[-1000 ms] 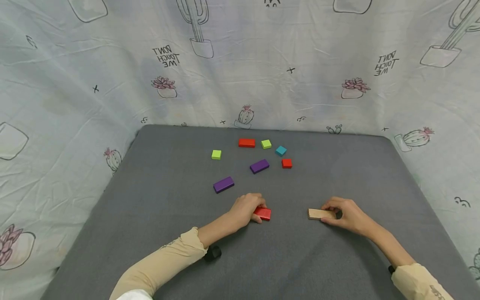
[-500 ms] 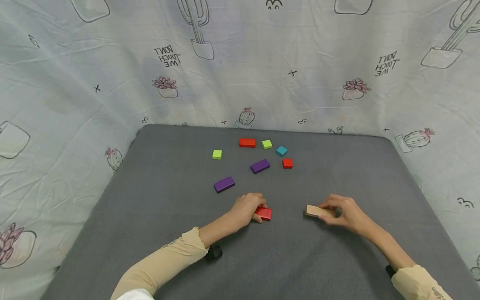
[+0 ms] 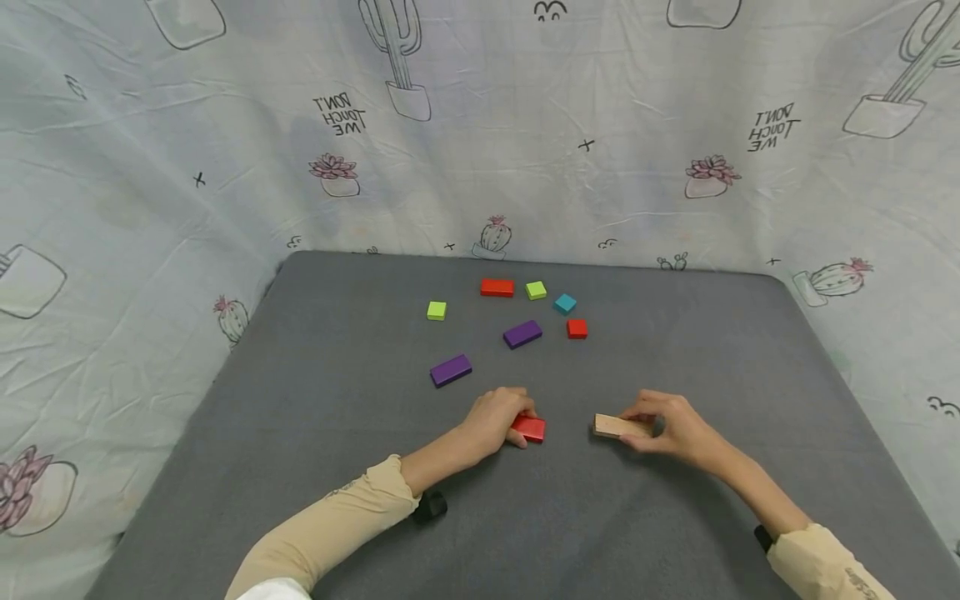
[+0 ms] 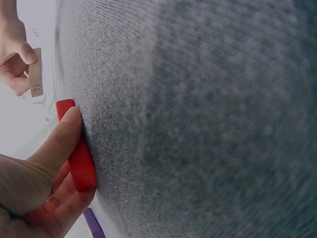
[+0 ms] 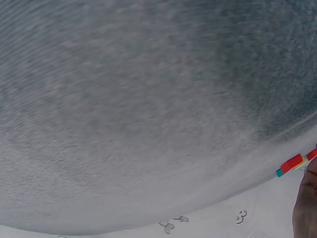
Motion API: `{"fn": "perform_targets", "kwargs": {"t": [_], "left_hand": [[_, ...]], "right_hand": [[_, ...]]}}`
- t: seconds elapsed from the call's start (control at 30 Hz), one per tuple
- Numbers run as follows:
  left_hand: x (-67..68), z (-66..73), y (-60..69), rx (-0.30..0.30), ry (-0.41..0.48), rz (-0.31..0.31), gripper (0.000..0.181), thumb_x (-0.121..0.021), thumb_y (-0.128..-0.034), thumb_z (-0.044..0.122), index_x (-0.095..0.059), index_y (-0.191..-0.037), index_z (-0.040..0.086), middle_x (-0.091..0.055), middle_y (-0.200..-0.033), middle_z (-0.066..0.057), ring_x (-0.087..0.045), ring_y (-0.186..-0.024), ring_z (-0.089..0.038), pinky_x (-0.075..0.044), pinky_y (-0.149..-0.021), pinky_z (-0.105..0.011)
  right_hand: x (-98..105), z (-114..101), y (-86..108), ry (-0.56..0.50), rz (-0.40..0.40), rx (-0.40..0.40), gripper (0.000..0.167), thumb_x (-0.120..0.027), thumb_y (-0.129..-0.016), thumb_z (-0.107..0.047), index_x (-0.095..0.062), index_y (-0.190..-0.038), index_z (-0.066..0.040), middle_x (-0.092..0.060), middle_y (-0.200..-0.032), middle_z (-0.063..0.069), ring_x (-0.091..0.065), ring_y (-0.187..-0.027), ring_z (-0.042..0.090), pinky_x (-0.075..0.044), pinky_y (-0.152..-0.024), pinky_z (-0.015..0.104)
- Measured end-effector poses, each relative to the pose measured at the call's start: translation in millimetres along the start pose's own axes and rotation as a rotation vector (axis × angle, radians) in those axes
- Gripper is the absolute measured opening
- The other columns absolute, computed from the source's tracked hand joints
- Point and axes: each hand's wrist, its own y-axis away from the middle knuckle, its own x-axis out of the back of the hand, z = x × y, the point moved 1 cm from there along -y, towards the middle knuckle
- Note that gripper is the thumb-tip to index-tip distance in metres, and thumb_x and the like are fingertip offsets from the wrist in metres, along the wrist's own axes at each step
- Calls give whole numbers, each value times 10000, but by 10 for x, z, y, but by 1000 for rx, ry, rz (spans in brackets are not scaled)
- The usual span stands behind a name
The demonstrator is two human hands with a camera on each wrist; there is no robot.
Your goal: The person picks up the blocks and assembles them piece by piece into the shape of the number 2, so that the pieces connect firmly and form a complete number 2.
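My left hand (image 3: 495, 421) grips a long red block (image 3: 530, 429) on the grey cloth. The left wrist view shows the thumb along one side of the red block (image 4: 81, 166) and fingers on the other. To the right, my right hand (image 3: 671, 425) pinches a plain wooden block (image 3: 611, 426) by its right end, just above the cloth, its left end facing the red block across a gap. Part of my right hand (image 5: 305, 203) is at the edge of the right wrist view; the wooden block is not visible there.
Beyond the hands lie two purple blocks (image 3: 451, 371), a long red block (image 3: 497, 287), a small red block (image 3: 577, 329), a blue block (image 3: 565, 303) and two green blocks (image 3: 437, 311). A patterned curtain (image 3: 450, 167) hangs behind the grey table (image 3: 360, 333).
My right hand has lifted the wooden block slightly and moved it left, closer to the red block. My left hand stays in place on the red block.
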Motion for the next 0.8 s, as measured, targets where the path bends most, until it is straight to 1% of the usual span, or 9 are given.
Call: {"fn": "perform_targets", "kwargs": {"t": [0.1,0.17,0.3,0.6,0.8], "left_hand": [[0,3,-4,-1,-3,1,375,-846,-703,319,-723,-936,52,-620,-874,-27,-478,-701,-86,-400,-583,-191],[0,12,-4,18,-27,4,383,-848,-695,345,-727,-930,67,-616,-862,-12,-466,-691,-77,-396,-573,-200],[-1,19,-9,32,-47,-1,385,-851,-688,349,-729,-928,74,-612,-851,-4,-463,-689,-74,-392,-568,-207],[2,30,-11,72,-89,-15,403,-851,-682,373,-731,-945,92,-619,-874,10,-500,-720,-84,-424,-585,-241],[14,49,-9,77,-93,-13,401,-854,-676,367,-728,-941,93,-621,-877,10,-496,-716,-80,-422,-584,-237]], "right_hand": [[-31,-15,-29,-6,-4,6,265,-813,-701,15,-724,-925,-96,-579,-795,-99,-500,-644,24,-441,-554,184],[-50,-26,-47,-9,-10,5,260,-813,-706,10,-723,-924,-99,-582,-797,-97,-503,-644,26,-450,-552,194],[-81,-47,-81,-1,-19,4,244,-811,-716,-6,-723,-921,-103,-591,-803,-91,-506,-658,21,-459,-556,213],[-153,-99,-169,-18,-53,-3,218,-807,-736,-36,-722,-918,-122,-584,-812,-95,-493,-645,37,-451,-530,217],[-205,-121,-220,-47,-85,-11,196,-799,-753,-56,-722,-920,-125,-585,-820,-86,-483,-641,45,-442,-509,240]]}}
